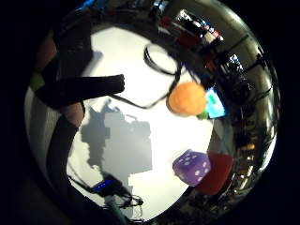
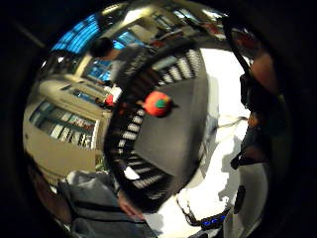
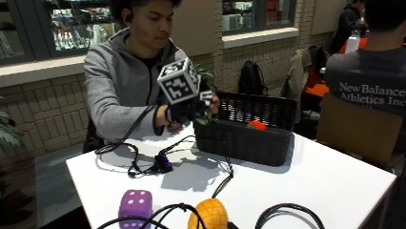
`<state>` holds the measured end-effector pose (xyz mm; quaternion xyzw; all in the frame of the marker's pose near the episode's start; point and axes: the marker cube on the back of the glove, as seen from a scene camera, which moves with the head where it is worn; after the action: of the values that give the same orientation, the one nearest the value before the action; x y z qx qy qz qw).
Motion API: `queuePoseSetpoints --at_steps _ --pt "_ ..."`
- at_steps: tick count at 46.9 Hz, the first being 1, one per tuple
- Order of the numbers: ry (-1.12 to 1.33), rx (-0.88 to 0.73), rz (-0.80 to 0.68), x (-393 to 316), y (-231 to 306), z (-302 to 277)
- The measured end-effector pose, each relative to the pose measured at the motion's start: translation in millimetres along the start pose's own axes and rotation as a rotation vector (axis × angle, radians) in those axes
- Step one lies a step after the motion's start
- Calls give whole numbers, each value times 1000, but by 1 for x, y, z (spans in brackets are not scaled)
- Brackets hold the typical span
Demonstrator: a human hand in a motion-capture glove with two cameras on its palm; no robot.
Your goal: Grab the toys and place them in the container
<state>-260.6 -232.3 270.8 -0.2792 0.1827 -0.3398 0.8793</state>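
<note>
You are holding your gloved right hand (image 3: 190,112) up in the air just beside the near-left corner of the black woven basket (image 3: 244,138), which is the container here. From the outside view the fingers are hanging loosely, and the palm views are showing only straps and fingertips at their edges with no toy against the palm, so your hand is released and carrying nothing. Your bare hand (image 3: 172,125) is resting by the basket's side, probably steadying it.

Just past your hand, inside the basket, a red-orange toy with a green top (image 3: 256,125) is lying on the floor; the thumb-side palm view is showing it there too (image 2: 157,104). It is sitting where a drop from above would leave it, so I judge one toy is done.

Well away from your hand, on the white table (image 3: 329,181) toward the camera edge, the purple dice toy (image 3: 135,204) and the orange plush (image 3: 211,213) are lying side by side. Beside the dice, the little-finger view is also showing a red thing (image 1: 216,172) that I cannot identify.

You are facing a long reach over the trailing black cables (image 3: 222,179), so lift clear of them.
</note>
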Motion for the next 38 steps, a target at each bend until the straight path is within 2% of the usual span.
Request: queuePoseSetpoints --at_steps 4,10,16,29,34,38 --pt "2 38 -131 -52 -8 -19" --pt "-39 -4 -311 -117 -15 -24" --pt "-9 -64 -390 -141 -12 -15" --pt "-12 -178 -296 -120 1 -27" --pt "6 -151 -253 -89 17 -43" --pt "5 -162 -148 -44 43 -51"
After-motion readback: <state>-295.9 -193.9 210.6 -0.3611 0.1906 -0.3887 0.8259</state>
